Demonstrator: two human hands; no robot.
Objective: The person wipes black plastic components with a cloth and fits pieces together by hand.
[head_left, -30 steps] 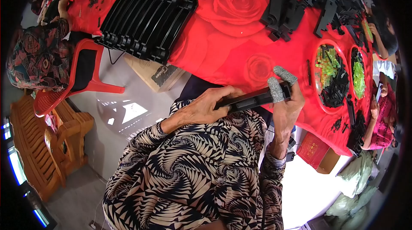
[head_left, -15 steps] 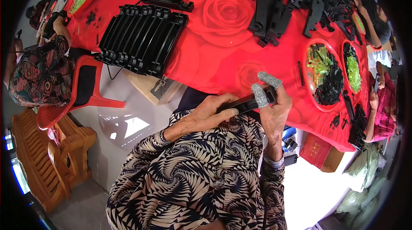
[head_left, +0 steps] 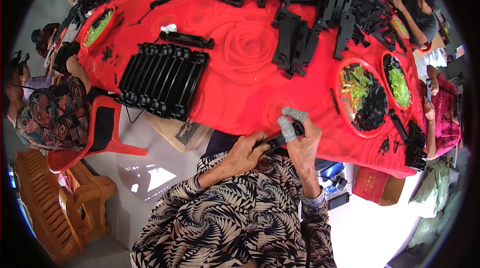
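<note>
A long black plastic part (head_left: 275,142) is held between my two hands, low over my lap by the table's near edge. My left hand (head_left: 243,155) grips one end, its thumb along the part. At the other end, my right hand (head_left: 304,143) pinches it. Two fingers of that hand wear grey fabric finger covers (head_left: 295,114), which hide some of the part. On the table to the left lies a row of similar black parts (head_left: 162,82), side by side. Behind it a single black part (head_left: 187,40) rests near a crumpled white piece (head_left: 169,28).
On the red rose-patterned tablecloth (head_left: 235,93) stand a red bowl (head_left: 338,104) and a smaller one, holding yellow-green and black pieces. Black parts (head_left: 345,18) pile up at the back. A red chair (head_left: 112,143) stands left. Other people sit at both sides.
The view has tilted up and shifted, so the table sits lower and more of its far side shows. Both hands still hold the black part, the left fingers now wrapped closer around its end.
</note>
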